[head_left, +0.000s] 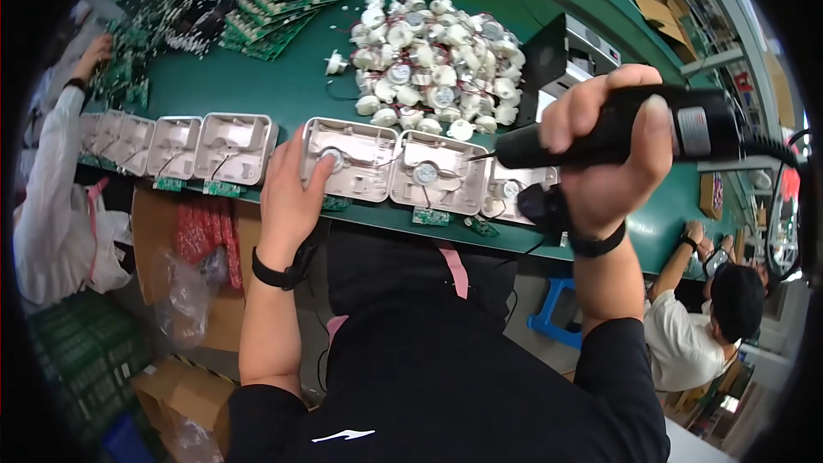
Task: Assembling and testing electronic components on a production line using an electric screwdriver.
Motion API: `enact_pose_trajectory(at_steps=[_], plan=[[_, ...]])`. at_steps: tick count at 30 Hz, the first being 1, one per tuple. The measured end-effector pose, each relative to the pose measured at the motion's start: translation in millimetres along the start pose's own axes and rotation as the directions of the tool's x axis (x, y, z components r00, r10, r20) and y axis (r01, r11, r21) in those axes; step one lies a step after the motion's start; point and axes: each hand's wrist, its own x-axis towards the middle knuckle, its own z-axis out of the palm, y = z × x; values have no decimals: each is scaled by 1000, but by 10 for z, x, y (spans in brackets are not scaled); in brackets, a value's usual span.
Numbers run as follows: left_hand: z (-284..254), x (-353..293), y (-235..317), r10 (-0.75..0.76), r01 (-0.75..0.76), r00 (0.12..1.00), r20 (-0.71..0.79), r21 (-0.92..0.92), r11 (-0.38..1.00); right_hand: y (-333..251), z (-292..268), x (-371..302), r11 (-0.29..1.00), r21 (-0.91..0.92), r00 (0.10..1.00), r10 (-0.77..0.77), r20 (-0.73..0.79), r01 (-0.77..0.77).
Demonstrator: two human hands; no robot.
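My right hand [613,141] is wrapped round a black electric screwdriver [686,124]. Its thin bit [483,157] points left, over the right part of a white plastic housing [463,193] on the bench. My left hand [291,193] grips the left wall of the neighbouring housing [364,189], fingers along the outside and thumb inside by a round metal-faced part [331,159]. Wires run inside these open housings. A green circuit board [430,216] lies at the front edge of the housing under the bit. Another housing [512,206] stands partly hidden below my right hand.
More housings [233,147] stand in a row leftward. A heap of white round parts with red wires [429,60] lies behind, circuit boards [279,4] back left, a black-and-silver box [570,56] back right. Co-workers sit on both sides: a hand [96,53] left, a person [699,326] right.
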Motion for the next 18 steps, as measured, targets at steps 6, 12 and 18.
enact_pose_trajectory(at_steps=[6, 12, 18], plan=[[3, -65, -34, -53, 48, 997, -61, -90, 995, 520, 943, -186, 989, 130, 955, 28, 296, -70], [11, -100, -6, -85, 81, 993, -80, -55, 995, 957, 1189, -216, 998, 51, 926, 15, 377, -37], [-12, -95, 16, -130, 125, 989, -67, -79, 989, 1093, 1223, -192, 996, -57, 933, 81, 350, -65]])
